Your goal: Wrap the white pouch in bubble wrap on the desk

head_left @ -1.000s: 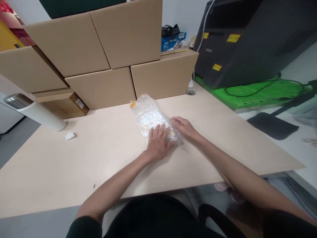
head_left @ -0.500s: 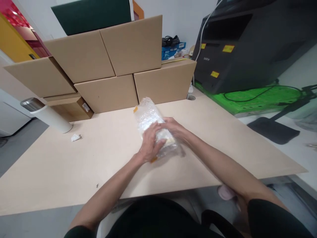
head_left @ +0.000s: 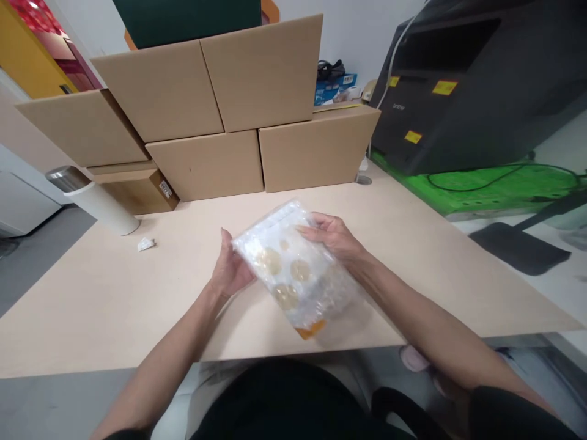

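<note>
A flat packet in clear bubble wrap [head_left: 300, 269] is tilted up above the table, with pale gold round patches showing through and an orange piece at its lower corner. My left hand [head_left: 230, 266] supports its left edge, fingers reaching underneath and partly hidden, thumb sticking up. On the upper right side, my right hand [head_left: 337, 238] pinches the packet, thumb on top. The lower right part of the wrap is blurred by motion.
Cardboard boxes [head_left: 202, 165] are stacked along the back of the wooden table [head_left: 114, 305]. A white bottle [head_left: 103, 205] and a crumpled white scrap [head_left: 146, 244] are at the left. A dark printer [head_left: 440, 110] stands on a green surface [head_left: 499, 186] at the right.
The bubble-wrapped packet has been lifted off the table and turned, so its patched face shows. My left hand has moved from on top of it to its left edge. The view has shifted slightly.
</note>
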`<act>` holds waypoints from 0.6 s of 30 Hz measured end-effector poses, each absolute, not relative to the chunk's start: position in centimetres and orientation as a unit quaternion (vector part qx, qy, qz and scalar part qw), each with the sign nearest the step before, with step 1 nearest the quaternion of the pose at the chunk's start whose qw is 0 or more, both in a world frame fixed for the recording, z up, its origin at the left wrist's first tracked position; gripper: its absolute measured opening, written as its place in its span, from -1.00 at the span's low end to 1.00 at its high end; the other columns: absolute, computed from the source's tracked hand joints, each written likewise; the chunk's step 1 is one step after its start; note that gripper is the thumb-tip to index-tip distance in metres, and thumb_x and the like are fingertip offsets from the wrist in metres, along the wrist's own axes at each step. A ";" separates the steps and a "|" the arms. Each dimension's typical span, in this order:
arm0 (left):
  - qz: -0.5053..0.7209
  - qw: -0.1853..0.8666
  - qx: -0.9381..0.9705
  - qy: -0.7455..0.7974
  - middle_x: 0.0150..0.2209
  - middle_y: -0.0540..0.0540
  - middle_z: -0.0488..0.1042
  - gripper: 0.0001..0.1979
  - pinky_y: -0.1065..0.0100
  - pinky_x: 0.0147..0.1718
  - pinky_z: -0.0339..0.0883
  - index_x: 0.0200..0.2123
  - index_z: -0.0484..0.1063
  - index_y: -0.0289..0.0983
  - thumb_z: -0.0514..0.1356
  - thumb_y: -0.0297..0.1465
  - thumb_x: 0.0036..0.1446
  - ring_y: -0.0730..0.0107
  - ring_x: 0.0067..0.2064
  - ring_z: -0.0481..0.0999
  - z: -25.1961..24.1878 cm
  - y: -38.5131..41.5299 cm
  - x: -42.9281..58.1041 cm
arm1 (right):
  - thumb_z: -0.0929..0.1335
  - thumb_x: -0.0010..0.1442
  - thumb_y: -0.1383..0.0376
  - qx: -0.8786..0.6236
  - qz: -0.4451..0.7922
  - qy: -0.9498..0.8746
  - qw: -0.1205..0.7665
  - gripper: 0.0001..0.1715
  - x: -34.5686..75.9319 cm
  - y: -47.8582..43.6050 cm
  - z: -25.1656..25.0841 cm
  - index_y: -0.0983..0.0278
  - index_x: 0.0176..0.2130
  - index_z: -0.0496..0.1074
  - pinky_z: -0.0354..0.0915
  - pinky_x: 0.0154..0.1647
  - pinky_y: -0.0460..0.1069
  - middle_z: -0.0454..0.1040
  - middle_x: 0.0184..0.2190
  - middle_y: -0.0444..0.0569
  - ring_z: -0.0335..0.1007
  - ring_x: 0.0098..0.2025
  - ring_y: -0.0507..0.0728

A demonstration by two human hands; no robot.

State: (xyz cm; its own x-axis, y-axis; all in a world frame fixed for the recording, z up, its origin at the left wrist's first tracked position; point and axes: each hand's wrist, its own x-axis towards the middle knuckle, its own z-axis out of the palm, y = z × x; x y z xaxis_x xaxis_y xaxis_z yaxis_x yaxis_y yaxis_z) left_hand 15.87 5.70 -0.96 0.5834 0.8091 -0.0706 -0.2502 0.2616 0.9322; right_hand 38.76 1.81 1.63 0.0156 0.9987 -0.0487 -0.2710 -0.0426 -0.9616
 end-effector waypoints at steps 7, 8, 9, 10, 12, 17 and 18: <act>0.452 0.656 0.446 0.409 0.03 -0.25 0.50 -0.24 0.08 -0.07 0.49 0.24 0.19 -0.23 0.40 -0.20 0.03 0.12 -0.10 0.59 -4.3 7.1 17.6 | 0.49 -0.04 -0.03 -0.571 0.453 -0.384 0.566 -0.53 36.4 6.4 -3.4 0.24 -0.31 0.39 0.37 -0.30 0.04 0.49 -0.37 -0.06 0.44 -0.30 0.17; 0.460 0.625 0.445 0.446 0.05 -0.25 0.47 -0.17 0.10 -0.09 0.50 0.30 0.07 -0.21 0.38 -0.24 0.05 0.20 -0.14 0.59 -4.8 7.5 17.6 | 0.48 -0.02 -0.01 -0.585 0.429 -0.397 0.562 -0.52 36.3 6.9 -4.1 0.25 -0.22 0.40 0.39 -0.22 0.07 0.51 -0.27 -0.02 0.45 -0.22 0.19; 0.464 0.589 0.455 0.479 0.06 -0.25 0.43 -0.10 0.10 -0.10 0.50 0.36 -0.07 -0.18 0.36 -0.26 0.07 0.25 -0.17 0.59 -5.3 7.8 17.6 | 0.46 0.01 0.02 -0.597 0.396 -0.420 0.556 -0.49 36.2 7.2 -4.7 0.26 -0.12 0.40 0.40 -0.12 0.10 0.50 -0.17 0.03 0.45 -0.13 0.22; 0.463 0.551 0.479 0.503 0.09 -0.25 0.39 -0.06 0.09 -0.09 0.49 0.39 -0.18 -0.14 0.32 -0.27 0.11 0.27 -0.16 0.58 -5.8 8.1 17.6 | 0.44 0.05 0.06 -0.608 0.351 -0.457 0.546 -0.44 36.2 7.4 -5.1 0.26 -0.02 0.39 0.37 0.00 0.14 0.48 -0.06 0.09 0.42 -0.03 0.25; 0.446 0.469 0.561 0.516 0.16 -0.29 0.32 -0.11 0.01 -0.01 0.45 0.42 -0.21 -0.13 0.25 -0.27 0.17 0.20 -0.05 0.55 -6.6 8.5 17.3 | 0.37 0.14 0.11 -0.618 0.235 -0.553 0.506 -0.42 36.4 7.5 -5.9 0.29 0.11 0.37 0.24 0.22 0.22 0.37 0.13 0.19 0.31 0.15 0.30; 0.361 0.223 0.767 0.482 0.44 -0.35 -0.12 -0.46 -0.18 0.30 -0.02 0.25 0.31 -0.28 0.13 -0.19 0.25 -0.17 0.44 -0.07 -7.5 9.4 15.7 | 0.18 0.36 0.12 -0.544 0.128 -0.733 0.388 -0.47 37.7 6.7 -6.9 0.32 0.14 0.44 -0.06 0.42 0.30 0.23 0.33 0.19 -0.01 0.41 0.33; 0.333 0.204 0.793 0.469 0.45 -0.34 -0.16 -0.45 -0.18 0.33 -0.10 0.25 0.31 -0.29 0.09 -0.16 0.28 -0.17 0.46 -0.14 -7.4 9.6 15.2 | 0.17 0.37 0.08 -0.527 0.141 -0.754 0.366 -0.43 38.1 6.6 -6.9 0.31 0.17 0.42 -0.06 0.42 0.31 0.25 0.33 0.18 -0.03 0.43 0.33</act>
